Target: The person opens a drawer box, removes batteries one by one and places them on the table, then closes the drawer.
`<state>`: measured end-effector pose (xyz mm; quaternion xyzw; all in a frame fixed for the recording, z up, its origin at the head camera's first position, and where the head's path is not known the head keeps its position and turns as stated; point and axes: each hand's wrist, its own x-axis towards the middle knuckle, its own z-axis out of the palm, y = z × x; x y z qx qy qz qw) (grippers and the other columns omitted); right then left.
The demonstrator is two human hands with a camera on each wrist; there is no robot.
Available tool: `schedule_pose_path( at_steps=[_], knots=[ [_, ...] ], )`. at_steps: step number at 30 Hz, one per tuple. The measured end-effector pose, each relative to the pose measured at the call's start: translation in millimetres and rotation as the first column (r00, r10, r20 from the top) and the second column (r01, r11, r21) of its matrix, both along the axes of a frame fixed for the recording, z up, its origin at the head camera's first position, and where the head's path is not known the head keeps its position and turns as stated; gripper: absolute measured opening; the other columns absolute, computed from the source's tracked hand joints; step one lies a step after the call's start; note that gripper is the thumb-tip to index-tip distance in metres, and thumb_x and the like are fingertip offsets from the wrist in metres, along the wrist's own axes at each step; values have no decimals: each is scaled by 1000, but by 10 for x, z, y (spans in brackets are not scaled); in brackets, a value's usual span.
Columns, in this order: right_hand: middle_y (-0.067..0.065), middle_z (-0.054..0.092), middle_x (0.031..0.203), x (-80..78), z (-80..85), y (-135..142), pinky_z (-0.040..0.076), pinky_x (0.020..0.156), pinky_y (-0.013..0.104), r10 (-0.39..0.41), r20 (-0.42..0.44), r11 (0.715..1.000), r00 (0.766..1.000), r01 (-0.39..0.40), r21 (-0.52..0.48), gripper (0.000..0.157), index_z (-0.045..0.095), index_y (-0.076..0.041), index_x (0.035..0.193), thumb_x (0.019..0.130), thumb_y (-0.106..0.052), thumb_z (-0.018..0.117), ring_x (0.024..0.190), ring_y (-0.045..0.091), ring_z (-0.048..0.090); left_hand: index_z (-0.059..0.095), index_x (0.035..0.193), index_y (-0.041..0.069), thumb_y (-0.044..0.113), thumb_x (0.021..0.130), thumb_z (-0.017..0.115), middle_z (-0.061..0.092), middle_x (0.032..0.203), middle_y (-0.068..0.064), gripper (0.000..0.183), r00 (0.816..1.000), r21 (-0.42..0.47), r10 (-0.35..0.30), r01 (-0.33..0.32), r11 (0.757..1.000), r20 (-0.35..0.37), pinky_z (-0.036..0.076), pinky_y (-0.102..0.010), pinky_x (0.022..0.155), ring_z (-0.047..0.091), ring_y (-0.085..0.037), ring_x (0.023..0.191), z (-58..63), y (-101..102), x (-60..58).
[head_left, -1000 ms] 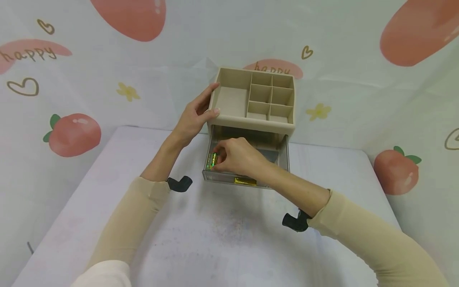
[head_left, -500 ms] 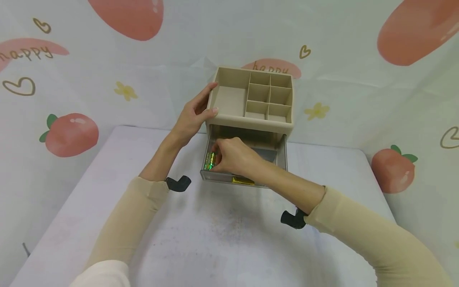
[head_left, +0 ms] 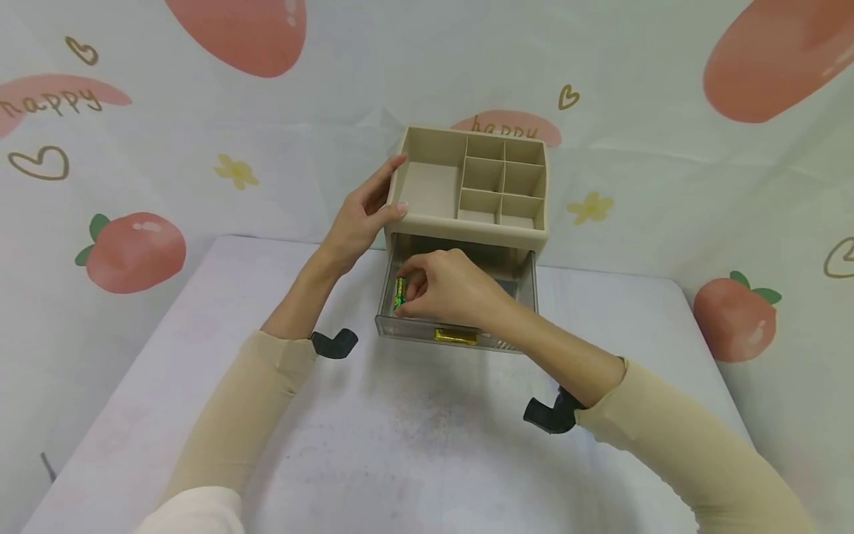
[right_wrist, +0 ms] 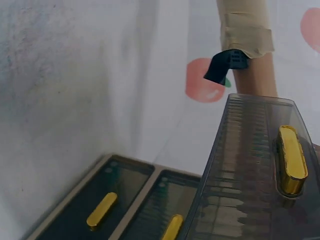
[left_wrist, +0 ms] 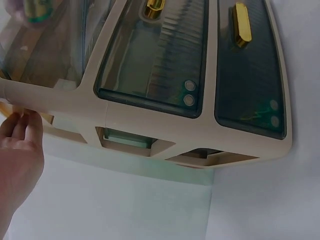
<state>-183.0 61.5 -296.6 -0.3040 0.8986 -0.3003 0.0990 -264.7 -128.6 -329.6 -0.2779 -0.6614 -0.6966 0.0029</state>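
A beige desktop organizer stands at the back of the table, its top drawer pulled out. Inside the drawer's left part, my right hand pinches a green battery between thumb and fingers. The left wrist view shows this battery at its upper left corner, partly cut off. My left hand grips the organizer's left side, thumb on the front top edge. Its fingers also appear against the organizer's side in the left wrist view, at the left hand. The right wrist view does not show my right hand.
The organizer's top has a large compartment on the left and several small ones on the right. Gold handles mark the drawer fronts; two lower drawers are shut. A printed cloth hangs behind the white table.
Two green batteries showed side by side at the drawer's left; only one shows plainly now. My right hand has shifted slightly up and right with it. The left hand keeps its hold.
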Motion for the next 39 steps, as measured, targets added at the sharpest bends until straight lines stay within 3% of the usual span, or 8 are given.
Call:
schedule_pose_path(
  at_steps=[17,25,39],
  knots=[
    [-9,69,78,104,81,286,54,71,27,-24,16,981,1000,26,-195,44,70,-9,118,79,-22,85,70,7,65,32,157,17,7,98,57,26,162,-6,65,1000,-2,-6,6,1000,-15,32,-38,113,32,-24,145,6,8,1],
    [-3,69,83,144,78,454,56,74,28,1,37,940,999,12,-340,47,68,-7,122,79,-13,85,72,12,66,32,157,15,5,98,56,26,162,-6,64,999,13,-16,16,1000,-34,30,-37,114,29,-25,146,4,14,8],
    [6,68,87,213,128,773,56,73,29,6,92,894,996,36,-447,50,65,-5,125,78,-3,83,76,21,66,30,157,14,2,99,53,24,162,1,64,999,27,-31,32,999,-36,24,-36,118,20,-21,150,6,16,23]
  ],
)
